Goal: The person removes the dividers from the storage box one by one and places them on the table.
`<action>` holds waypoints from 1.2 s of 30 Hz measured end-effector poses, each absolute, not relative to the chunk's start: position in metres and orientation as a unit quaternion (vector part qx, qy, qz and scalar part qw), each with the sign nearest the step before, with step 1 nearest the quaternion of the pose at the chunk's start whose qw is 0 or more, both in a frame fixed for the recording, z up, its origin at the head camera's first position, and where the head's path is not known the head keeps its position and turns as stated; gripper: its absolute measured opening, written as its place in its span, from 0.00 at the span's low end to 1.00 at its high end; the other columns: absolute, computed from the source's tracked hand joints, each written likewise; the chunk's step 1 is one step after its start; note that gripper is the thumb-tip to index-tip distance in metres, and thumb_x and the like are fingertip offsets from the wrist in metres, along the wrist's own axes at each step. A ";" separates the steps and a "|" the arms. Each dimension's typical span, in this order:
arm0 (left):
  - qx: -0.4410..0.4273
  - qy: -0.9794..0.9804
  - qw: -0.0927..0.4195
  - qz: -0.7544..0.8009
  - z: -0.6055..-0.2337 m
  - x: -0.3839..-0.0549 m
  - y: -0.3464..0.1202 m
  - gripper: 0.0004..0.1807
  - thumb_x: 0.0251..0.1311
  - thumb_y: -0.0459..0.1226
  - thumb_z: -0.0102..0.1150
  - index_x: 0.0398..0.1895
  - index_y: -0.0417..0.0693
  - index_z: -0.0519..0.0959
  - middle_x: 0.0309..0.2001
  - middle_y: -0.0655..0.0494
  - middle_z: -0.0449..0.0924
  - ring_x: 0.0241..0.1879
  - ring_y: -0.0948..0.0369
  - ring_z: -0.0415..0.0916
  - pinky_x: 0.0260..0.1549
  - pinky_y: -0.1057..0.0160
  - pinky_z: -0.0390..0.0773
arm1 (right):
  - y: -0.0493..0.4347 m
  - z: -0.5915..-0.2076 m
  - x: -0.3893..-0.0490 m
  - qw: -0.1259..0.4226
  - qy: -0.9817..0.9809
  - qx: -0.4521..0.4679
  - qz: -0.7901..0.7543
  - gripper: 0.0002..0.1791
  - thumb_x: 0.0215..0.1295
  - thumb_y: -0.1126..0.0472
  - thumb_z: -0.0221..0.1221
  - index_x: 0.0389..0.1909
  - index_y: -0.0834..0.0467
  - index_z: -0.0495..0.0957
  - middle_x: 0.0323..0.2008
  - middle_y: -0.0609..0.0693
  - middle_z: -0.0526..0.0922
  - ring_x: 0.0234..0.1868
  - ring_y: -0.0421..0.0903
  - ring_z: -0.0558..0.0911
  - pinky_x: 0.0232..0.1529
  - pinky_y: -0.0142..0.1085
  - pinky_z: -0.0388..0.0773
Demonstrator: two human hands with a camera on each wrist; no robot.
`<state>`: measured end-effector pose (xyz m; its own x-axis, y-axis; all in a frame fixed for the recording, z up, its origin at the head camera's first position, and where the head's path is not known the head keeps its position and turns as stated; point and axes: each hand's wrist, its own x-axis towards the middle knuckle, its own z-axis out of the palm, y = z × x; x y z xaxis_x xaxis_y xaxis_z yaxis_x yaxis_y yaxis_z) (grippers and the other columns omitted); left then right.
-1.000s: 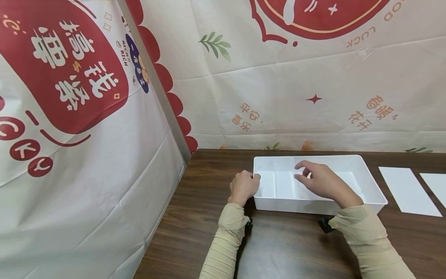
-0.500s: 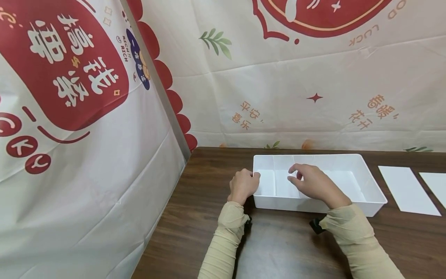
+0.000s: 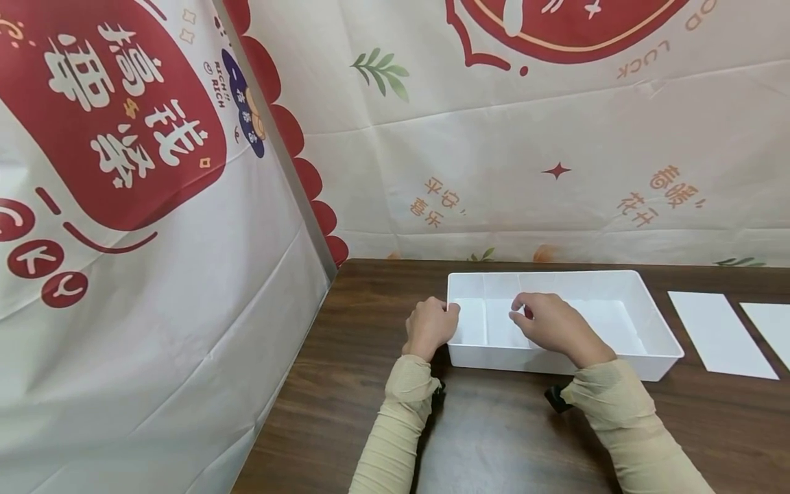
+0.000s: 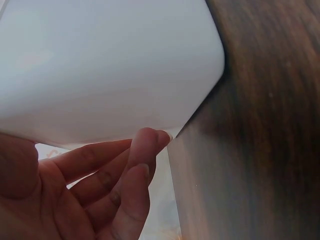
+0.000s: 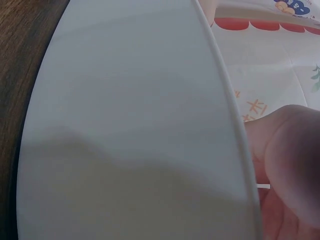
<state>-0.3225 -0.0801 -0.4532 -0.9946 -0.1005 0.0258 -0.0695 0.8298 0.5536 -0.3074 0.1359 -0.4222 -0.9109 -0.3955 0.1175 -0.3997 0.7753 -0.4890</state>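
Note:
A white plastic box (image 3: 617, 367) with low walls stands on the brown wooden table. A thin white divider (image 3: 485, 322) crosses its left part, front to back. My left hand (image 3: 428, 326) grips the box's left end wall at the rim; in the left wrist view its fingers (image 4: 142, 150) bend up along the outside of the wall. Over the box, my right hand (image 3: 558, 328) pinches a second white divider, mostly hidden behind the fingers. The right wrist view is filled by the front wall (image 5: 135, 100), with part of the hand beyond its rim.
Two white flat cards (image 3: 721, 335) lie on the table (image 3: 500, 425) to the right of the box. A printed cloth (image 3: 395, 192) hangs behind the table, and another cloth (image 3: 185, 329) drapes along the left side.
My right hand has moved left over the box, and its thumb and index finger have drawn closer together. My left hand has stayed at the left rim.

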 end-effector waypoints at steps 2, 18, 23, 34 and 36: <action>0.043 -0.957 0.028 -0.287 -0.453 -0.322 -0.080 0.25 0.65 0.49 0.49 0.09 0.55 0.73 0.22 0.57 0.78 0.25 0.59 0.75 0.28 0.56 0.71 | 0.136 -0.423 -0.307 0.012 -0.942 0.212 0.259 0.10 0.66 0.62 0.58 0.41 0.65 0.81 0.21 0.49 0.72 0.22 0.44 0.68 0.24 0.37 0.65; 0.042 -0.957 0.027 -0.287 -0.453 -0.322 -0.081 0.23 0.65 0.49 0.48 0.11 0.55 0.76 0.26 0.56 0.81 0.28 0.57 0.77 0.31 0.53 0.73 | 0.135 -0.428 -0.307 0.031 -0.949 0.200 0.240 0.06 0.63 0.66 0.56 0.34 0.61 0.81 0.20 0.48 0.73 0.23 0.45 0.69 0.24 0.38 0.66; 0.041 -0.958 0.027 -0.284 -0.453 -0.322 -0.080 0.24 0.65 0.49 0.48 0.10 0.54 0.74 0.26 0.55 0.80 0.27 0.57 0.76 0.30 0.54 0.73 | 0.135 -0.428 -0.308 0.041 -0.949 0.201 0.239 0.07 0.62 0.67 0.55 0.33 0.62 0.82 0.21 0.48 0.75 0.23 0.45 0.70 0.25 0.38 0.67; 0.037 -0.957 0.028 -0.286 -0.453 -0.322 -0.080 0.25 0.66 0.49 0.48 0.10 0.54 0.75 0.25 0.56 0.80 0.26 0.57 0.76 0.29 0.54 0.72 | 0.135 -0.430 -0.310 0.050 -0.950 0.198 0.236 0.07 0.60 0.67 0.55 0.33 0.62 0.83 0.22 0.48 0.77 0.23 0.44 0.70 0.25 0.38 0.68; 0.037 -0.957 0.030 -0.285 -0.454 -0.322 -0.080 0.24 0.65 0.49 0.48 0.10 0.55 0.75 0.25 0.56 0.80 0.26 0.57 0.76 0.29 0.54 0.72 | 0.136 -0.431 -0.310 0.055 -0.949 0.199 0.237 0.07 0.60 0.67 0.55 0.33 0.62 0.83 0.21 0.48 0.77 0.23 0.44 0.70 0.25 0.38 0.69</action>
